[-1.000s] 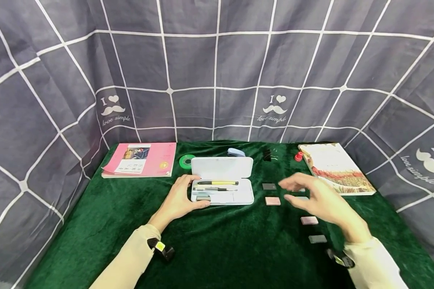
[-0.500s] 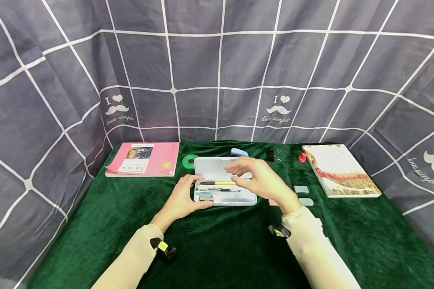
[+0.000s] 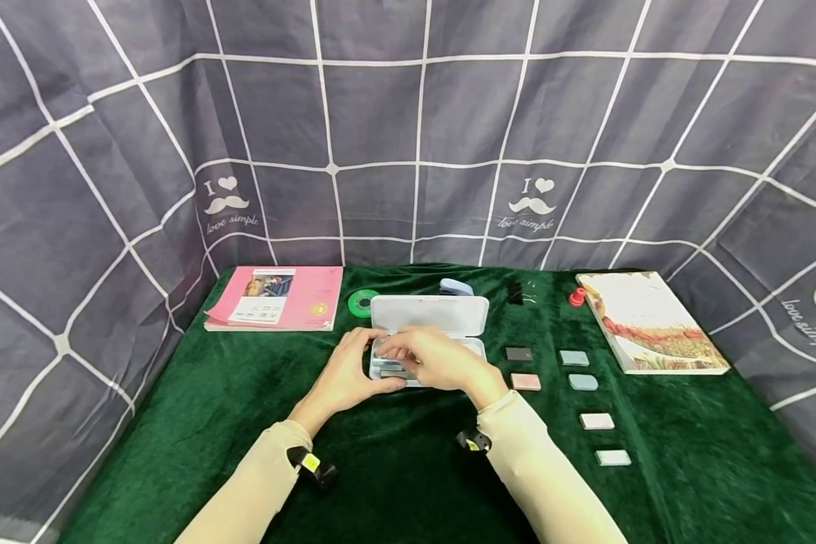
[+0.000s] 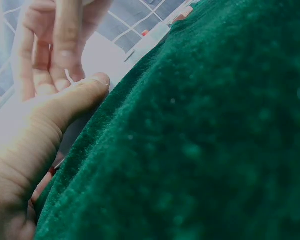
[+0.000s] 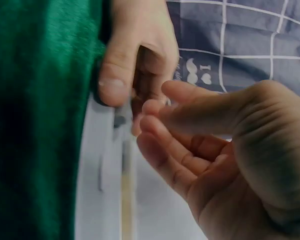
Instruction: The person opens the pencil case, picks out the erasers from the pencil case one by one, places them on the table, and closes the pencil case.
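Note:
A white pencil case (image 3: 430,308) lies on the green cloth with its lid raised. My left hand (image 3: 343,374) grips its left end, thumb along the front edge and fingers at the back. Reaching across the case, my right hand (image 3: 442,364) has its fingertips low over the left end of the tray. The pens in the tray are mostly hidden behind it. In the right wrist view, the right hand (image 5: 215,150) has loosely bent fingers with nothing visible between them and the thumb. The left thumb (image 5: 115,75) rests on the case beside them.
Right of the case lie small eraser-like blocks: dark grey (image 3: 519,353), pink (image 3: 525,381), several pale ones (image 3: 574,358). Behind it are green tape (image 3: 362,303), a blue stapler (image 3: 456,287) and black binder clips (image 3: 515,293). A pink book (image 3: 279,298) and white book (image 3: 653,321) flank them.
My right hand has moved left from above the small blocks, across the case, and down to the tray's left end. My left hand keeps its grip on the case.

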`<state>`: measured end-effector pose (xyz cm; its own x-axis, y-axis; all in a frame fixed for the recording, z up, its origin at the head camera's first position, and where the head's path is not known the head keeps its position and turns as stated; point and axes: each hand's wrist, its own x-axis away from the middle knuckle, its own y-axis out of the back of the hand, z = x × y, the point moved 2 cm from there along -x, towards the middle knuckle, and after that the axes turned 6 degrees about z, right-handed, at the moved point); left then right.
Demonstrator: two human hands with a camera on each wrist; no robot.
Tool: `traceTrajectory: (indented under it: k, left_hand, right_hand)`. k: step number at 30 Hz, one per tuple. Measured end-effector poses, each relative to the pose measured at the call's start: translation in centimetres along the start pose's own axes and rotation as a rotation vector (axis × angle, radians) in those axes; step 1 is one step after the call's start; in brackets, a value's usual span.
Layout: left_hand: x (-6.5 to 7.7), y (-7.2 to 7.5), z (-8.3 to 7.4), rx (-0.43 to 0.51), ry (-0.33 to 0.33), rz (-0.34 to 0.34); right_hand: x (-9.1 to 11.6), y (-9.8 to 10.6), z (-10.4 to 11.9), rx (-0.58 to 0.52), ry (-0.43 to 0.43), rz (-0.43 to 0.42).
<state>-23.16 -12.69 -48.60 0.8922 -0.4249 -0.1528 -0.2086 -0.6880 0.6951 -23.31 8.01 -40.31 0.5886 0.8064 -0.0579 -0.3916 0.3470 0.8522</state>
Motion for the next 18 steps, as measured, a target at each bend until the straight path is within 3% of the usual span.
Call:
traceTrajectory:
  k: [8, 18]
  left_hand:
    - [0.0, -0.1, 0.2, -0.001, -0.005, -0.012]
    - [0.0, 0.0, -0.1, 0.005, -0.015, -0.014]
  right_hand:
    - [-0.5, -1.4, 0.1, 0.106, 0.032, 0.064]
    - [-0.3, -1.5, -0.1, 0.028, -0.006, 0.032]
